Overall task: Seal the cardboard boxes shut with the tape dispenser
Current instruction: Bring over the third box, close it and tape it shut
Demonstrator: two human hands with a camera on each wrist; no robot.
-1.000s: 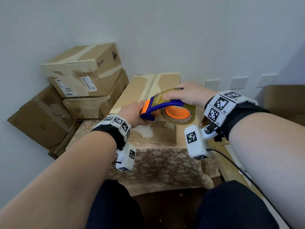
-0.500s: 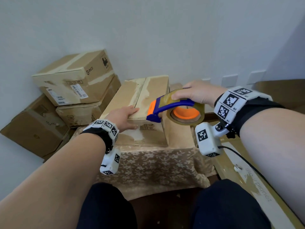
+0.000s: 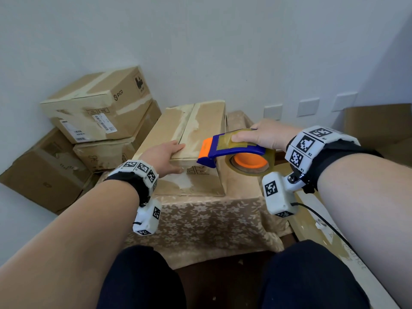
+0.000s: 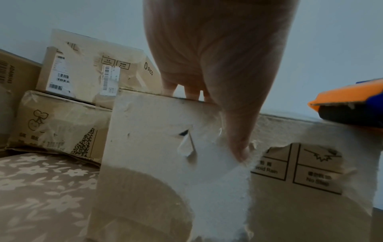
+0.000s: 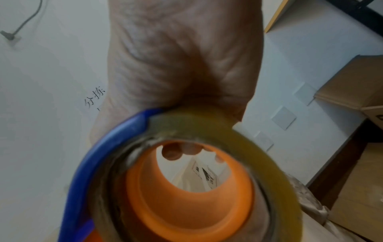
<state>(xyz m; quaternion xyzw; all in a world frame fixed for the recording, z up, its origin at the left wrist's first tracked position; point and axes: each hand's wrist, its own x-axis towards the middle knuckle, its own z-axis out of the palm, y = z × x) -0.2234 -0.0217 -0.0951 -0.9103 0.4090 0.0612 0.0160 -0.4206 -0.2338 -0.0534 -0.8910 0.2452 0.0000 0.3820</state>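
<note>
A worn cardboard box (image 3: pixel 200 121) lies on the cloth-covered table, its two top flaps meeting along a centre seam. My left hand (image 3: pixel 166 156) rests on its near top edge, fingers flat on the left flap and thumb (image 4: pixel 234 114) straight down the front face (image 4: pixel 157 147). My right hand (image 3: pixel 260 136) grips the tape dispenser (image 3: pixel 231 150), which has a blue frame, an orange nose and a yellowish roll on an orange core (image 5: pixel 176 212). The orange nose (image 4: pixel 350 104) hangs just above the box's near edge, right of my left hand. I see no tape strip stretched out.
Three more cardboard boxes (image 3: pixel 95 105) are stacked against the wall at the left. The floral tablecloth (image 3: pixel 207 219) hangs over the near table edge above my knees. More cardboard (image 3: pixel 379 126) stands at the right, and a flat board (image 3: pixel 323 237) lies beside my right leg.
My left hand has left the dispenser's nose and settled on the box's near left edge. The dispenser has shifted slightly right and toward me, lying flatter.
</note>
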